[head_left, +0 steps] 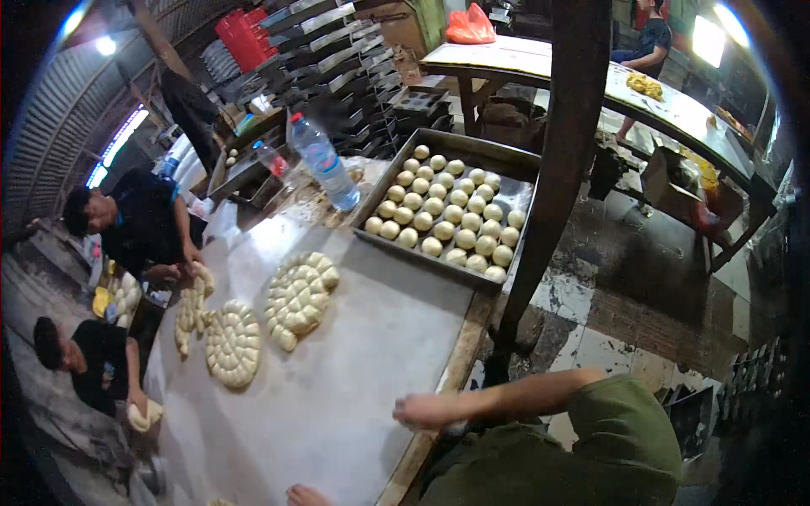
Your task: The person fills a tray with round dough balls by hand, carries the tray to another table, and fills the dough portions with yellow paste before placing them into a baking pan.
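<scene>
My right hand is over the right part of the pale worktop, its fingertips blurred, so its grip is unclear. My left hand is mostly cut off at the lower edge. On the worktop lie two coils of segmented dough and some dough strands further left. A metal tray holding several rows of dough balls sits on the far part of the worktop, beyond my right hand.
Two co-workers handle dough along the left side. Plastic bottles stand beside the tray. A dark post rises at its right. Behind are stacked metal pans and a long table with another person.
</scene>
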A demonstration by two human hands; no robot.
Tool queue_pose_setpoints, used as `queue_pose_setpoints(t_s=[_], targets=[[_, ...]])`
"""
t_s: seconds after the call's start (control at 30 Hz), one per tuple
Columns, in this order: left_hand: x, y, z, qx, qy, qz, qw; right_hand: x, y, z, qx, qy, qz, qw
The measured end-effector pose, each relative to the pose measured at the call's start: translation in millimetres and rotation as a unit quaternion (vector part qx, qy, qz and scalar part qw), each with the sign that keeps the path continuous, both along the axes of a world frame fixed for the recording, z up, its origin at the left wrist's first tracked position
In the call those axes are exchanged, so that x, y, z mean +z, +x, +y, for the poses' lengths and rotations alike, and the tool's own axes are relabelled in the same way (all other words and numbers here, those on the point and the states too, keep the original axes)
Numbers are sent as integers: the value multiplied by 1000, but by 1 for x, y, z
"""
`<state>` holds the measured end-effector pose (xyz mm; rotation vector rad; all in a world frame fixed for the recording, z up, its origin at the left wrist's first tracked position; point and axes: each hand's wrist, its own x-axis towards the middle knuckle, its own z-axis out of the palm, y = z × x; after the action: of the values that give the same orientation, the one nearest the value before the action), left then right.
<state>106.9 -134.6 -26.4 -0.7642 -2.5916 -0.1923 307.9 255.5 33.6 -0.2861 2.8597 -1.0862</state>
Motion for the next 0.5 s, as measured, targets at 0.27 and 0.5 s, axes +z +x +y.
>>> queue_pose_setpoints(t_s=[0.27, 0.5], targets=[[84, 38, 129, 131, 478, -526, 691, 74, 58, 351, -704, 107, 248, 657], [162, 66, 423, -132, 465, -690, 538, 22, 69, 370, -761, 101, 138, 625]])
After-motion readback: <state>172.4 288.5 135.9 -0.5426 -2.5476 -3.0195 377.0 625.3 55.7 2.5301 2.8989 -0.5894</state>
